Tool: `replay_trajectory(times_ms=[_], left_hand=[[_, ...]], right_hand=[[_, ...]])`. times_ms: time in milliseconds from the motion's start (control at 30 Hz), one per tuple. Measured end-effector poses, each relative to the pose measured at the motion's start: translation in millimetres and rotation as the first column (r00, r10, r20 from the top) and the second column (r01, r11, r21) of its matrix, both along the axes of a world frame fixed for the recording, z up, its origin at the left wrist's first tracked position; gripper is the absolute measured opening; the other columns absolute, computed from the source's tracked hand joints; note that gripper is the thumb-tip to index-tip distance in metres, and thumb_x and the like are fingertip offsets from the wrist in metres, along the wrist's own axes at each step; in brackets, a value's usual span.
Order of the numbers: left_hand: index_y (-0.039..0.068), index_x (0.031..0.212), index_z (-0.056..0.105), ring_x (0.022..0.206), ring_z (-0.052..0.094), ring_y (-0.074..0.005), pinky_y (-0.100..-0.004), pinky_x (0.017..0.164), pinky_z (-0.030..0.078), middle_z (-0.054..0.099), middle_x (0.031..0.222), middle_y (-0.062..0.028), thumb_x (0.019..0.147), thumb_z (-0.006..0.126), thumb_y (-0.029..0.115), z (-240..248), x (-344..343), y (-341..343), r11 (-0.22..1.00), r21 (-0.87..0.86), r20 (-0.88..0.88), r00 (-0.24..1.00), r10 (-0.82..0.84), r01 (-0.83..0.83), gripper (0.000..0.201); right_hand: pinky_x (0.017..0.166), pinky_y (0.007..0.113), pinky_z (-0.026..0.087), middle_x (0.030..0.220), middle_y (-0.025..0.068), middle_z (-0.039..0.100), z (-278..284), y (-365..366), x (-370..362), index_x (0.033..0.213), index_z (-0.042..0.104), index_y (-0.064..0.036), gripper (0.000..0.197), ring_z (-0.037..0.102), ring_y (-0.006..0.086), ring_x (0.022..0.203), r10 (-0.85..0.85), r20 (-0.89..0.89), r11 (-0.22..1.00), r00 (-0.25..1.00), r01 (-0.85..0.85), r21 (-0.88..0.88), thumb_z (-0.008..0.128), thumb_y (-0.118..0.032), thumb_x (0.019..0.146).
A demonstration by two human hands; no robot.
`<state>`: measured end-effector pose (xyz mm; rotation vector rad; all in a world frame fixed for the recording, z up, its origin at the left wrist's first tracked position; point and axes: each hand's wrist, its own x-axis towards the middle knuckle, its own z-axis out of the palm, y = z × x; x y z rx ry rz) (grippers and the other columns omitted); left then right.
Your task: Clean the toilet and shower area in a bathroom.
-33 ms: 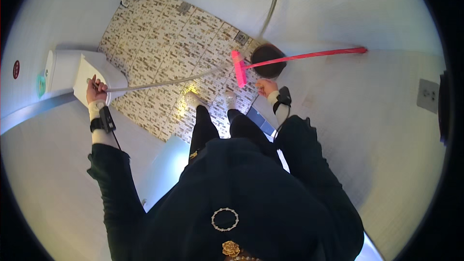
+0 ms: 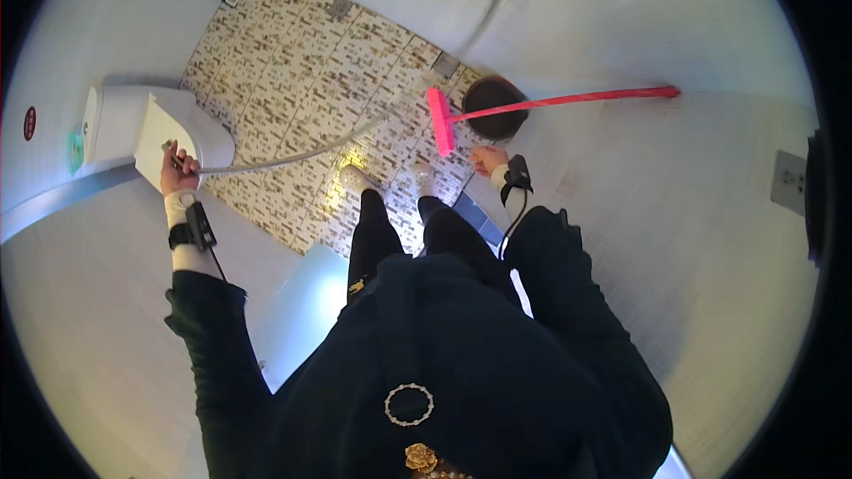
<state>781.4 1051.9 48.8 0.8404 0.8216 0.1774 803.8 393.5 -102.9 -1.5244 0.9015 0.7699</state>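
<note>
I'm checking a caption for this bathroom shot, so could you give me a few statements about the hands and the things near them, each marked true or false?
1. The left hand grips a grey flexible hose. True.
2. The right hand grips the long red broom pole. False: it is apart from the pole, near the bright pink broom head.
3. The pole crosses above a round dark bucket. True.
4. The white toilet is nearer the right hand. False: it is beside the left.

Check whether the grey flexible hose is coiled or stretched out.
Stretched out: from your left hand, the hose runs in a shallow curve, no loops visible.
</note>
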Motion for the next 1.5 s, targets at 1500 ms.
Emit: replay_trajectory(times_ms=[1500], left_hand=[[0.005, 0.099, 0.046, 0.082, 0.060, -0.0293, -0.0405, 0.080, 0.045, 0.058, 0.075, -0.0135, 0.093, 0.041, 0.014, -384, -325, -534, 0.876, -0.197, -0.172, 0.896, 0.410, -0.439, 0.011]], right_hand=[[0.063, 0.039, 0.053, 0.094, 0.0193, 0.056, -512, -183, 36, 0.108, 0.043, -0.0024, 0.024, 0.058, 0.0288, 0.079, -0.495, -0.050, 0.865, 0.867, 0.498, 0.067, 0.049, -0.014, 0.088]])
